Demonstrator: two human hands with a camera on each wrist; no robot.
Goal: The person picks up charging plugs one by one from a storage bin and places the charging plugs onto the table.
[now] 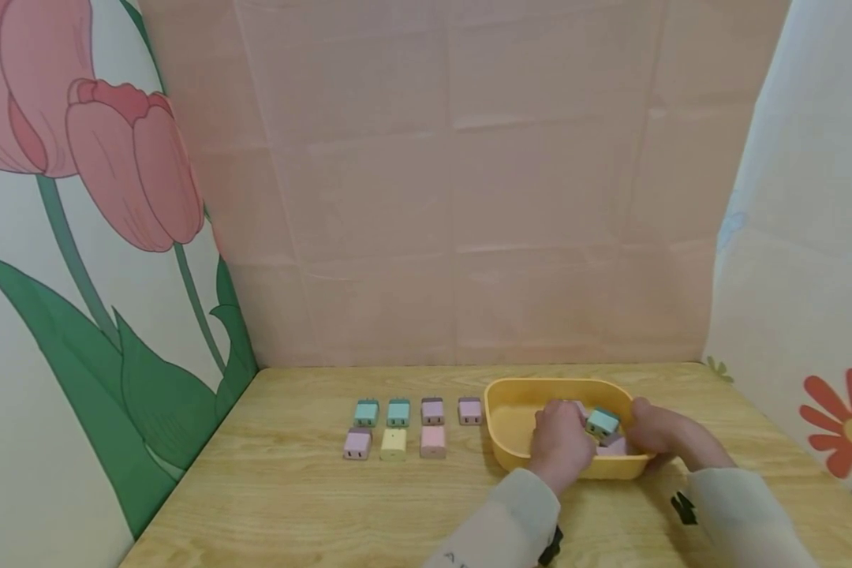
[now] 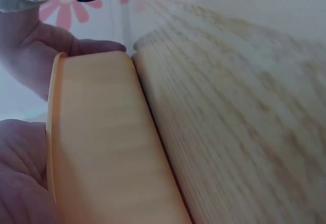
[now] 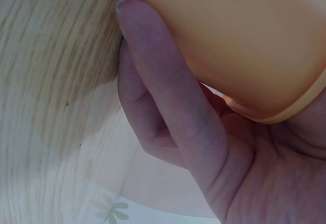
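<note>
A yellow plastic basket stands on the table with several small USB wall chargers in it. Among them a teal charger lies tilted on top of lilac ones. Over the near rim reaches my left hand, its fingers down inside the basket and hidden. In the left wrist view, part of that hand shows beside the basket's outer wall. My right hand grips the right end of the basket. Fingers of that hand lie along the outer wall in the right wrist view.
Left of the basket, chargers sit in two rows: teal, teal, lilac and lilac behind; lilac, yellow and pink in front. A pink cloth backdrop rises behind the wooden table.
</note>
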